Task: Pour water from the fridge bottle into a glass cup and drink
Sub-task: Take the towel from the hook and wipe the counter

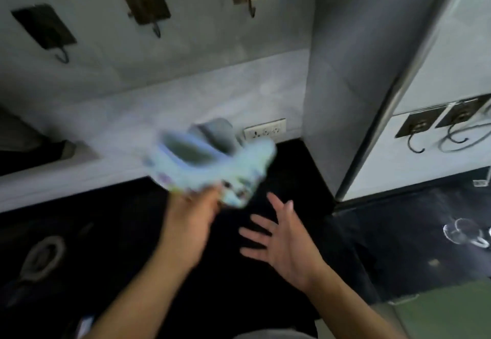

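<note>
left hand (194, 213) grips a blurry pale-blue printed thing (212, 163); right hand (287, 243) spread open just beside; glasses (465, 235) well off right on the dark counter (292, 168)

The tabletop (292, 168) is black and glossy; the wall (186, 59) is matt grey. The hooks (156, 30) look like dark metal, the socket plate (265, 128) like white plastic. The glasses (467, 235) are clear and shiny. The pale blue item (212, 163) is too blurred to judge.
</note>
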Available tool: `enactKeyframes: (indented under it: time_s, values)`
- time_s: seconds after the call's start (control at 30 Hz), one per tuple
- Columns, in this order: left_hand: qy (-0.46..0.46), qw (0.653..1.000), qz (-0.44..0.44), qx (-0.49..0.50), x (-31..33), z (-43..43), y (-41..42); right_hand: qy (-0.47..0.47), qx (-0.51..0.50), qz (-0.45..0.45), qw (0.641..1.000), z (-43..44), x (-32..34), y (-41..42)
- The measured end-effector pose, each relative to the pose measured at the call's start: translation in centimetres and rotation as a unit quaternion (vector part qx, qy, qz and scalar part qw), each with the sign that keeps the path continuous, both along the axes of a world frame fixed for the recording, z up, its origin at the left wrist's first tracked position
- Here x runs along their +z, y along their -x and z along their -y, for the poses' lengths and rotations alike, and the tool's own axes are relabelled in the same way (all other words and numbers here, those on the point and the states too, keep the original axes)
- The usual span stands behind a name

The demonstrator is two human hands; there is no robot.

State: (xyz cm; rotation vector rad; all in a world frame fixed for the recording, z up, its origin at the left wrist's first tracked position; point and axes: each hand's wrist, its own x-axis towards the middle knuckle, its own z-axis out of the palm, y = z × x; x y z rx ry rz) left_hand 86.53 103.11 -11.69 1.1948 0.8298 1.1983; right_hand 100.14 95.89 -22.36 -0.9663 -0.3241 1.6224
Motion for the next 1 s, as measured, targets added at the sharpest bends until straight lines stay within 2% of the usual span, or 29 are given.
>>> enactKeyframes:
  time_s: [0.03,0.07,0.1,0.17,0.2,0.23,0.3,0.37,0.43,0.5,0.53,0.6,0.77,0.9,1.0]
  values:
    - [0.023,0.996,-0.082,-0.038,-2.7,2.2,0.2,-0.02,-0.014,-0.006,1.0,-0.2,-1.0,0.6]
    - [0.035,0.983,-0.168,-0.07,-5.5,3.8,0.9,0.052,-0.097,-0.056,0.992,-0.8,-1.4,0.8]
    - [0.034,0.965,-0.243,-0.095,-7.9,4.9,1.7,0.06,-0.098,-0.074,0.991,-1.4,-2.8,1.2]
    - [0.032,0.934,-0.335,-0.116,-11.5,5.9,3.9,0.131,-0.015,0.029,0.991,-1.9,-4.8,2.3]
    - [0.05,0.925,-0.357,-0.12,-13.2,6.2,5.4,0.137,0.042,0.027,0.989,-1.5,-6.1,2.1]
    - [0.075,0.91,-0.391,-0.116,-15.1,6.5,7.1,0.138,0.058,0.062,0.987,-0.8,-7.7,1.4]
    - [0.112,0.847,-0.512,-0.084,-18.3,7.4,10.9,0.124,0.038,0.263,0.956,0.3,-10.5,0.1]
    - [0.162,0.783,-0.6,-0.005,-21.5,8.8,15.4,0.065,0.082,0.468,0.878,1.5,-12.1,-0.9]
    - [0.202,0.747,-0.63,0.064,-24.1,10.2,19.3,0.028,0.139,0.625,0.767,2.5,-14.3,-2.4]
    - [0.233,0.71,-0.658,0.097,-26.0,10.9,22.2,0.018,0.177,0.723,0.668,3.7,-16.9,-4.6]
    - [0.236,0.695,-0.671,0.104,-26.8,11.0,23.3,0.027,0.18,0.744,0.643,4.0,-18.0,-5.2]
    - [0.205,0.684,-0.692,0.106,-27.9,10.6,25.2,0.052,0.181,0.749,0.635,4.5,-19.6,-5.9]
    - [0.06,0.68,-0.729,0.043,-31.7,7.4,29.2,0.026,0.169,0.752,0.637,4.4,-20.8,-4.0]
    - [-0.021,0.681,-0.732,0.01,-34.0,5.4,31.4,0.088,0.068,0.762,0.638,3.1,-22.6,-1.0]
    - [-0.048,0.687,-0.725,0.027,-34.5,5.3,32.1,0.13,0.02,0.777,0.615,1.5,-23.9,3.6]
